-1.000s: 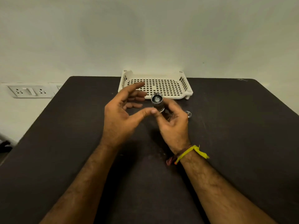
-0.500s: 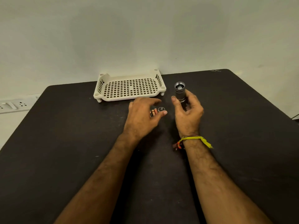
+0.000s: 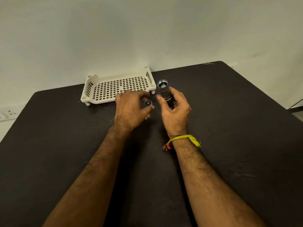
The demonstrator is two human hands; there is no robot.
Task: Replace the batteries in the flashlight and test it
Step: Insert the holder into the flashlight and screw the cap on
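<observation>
Pale, bare wall (image 3: 147, 30) fills the upper half of the view, and below it a dark table (image 3: 237, 128) spreads toward the camera. At the far edge of the table, against the wall, sits a white perforated plastic tray (image 3: 114, 89) on short feet. A white socket strip (image 3: 6, 113) shows at the far left, off the table.

Both forearms reach in from the bottom. The right hand (image 3: 175, 112) holds the flashlight (image 3: 164, 90) upright, just right of the tray's near right corner. Its fingers curl round the lower part of the metal barrel and the thumb lies along the side, while the open, silver-rimmed end points up and toward the camera. A yellow thread band (image 3: 185, 139) circles the right wrist, with a reddish bit at its left.

The left hand (image 3: 131, 110) is palm down just beside the right, low over the table. Its thumb and forefinger pinch a small round silver part (image 3: 148, 103), probably the flashlight's cap, though it is too small to be sure. A glimpse of something orange (image 3: 146, 118) peeks from under the left palm; I cannot tell what it is. The two hands are close but not touching.
</observation>
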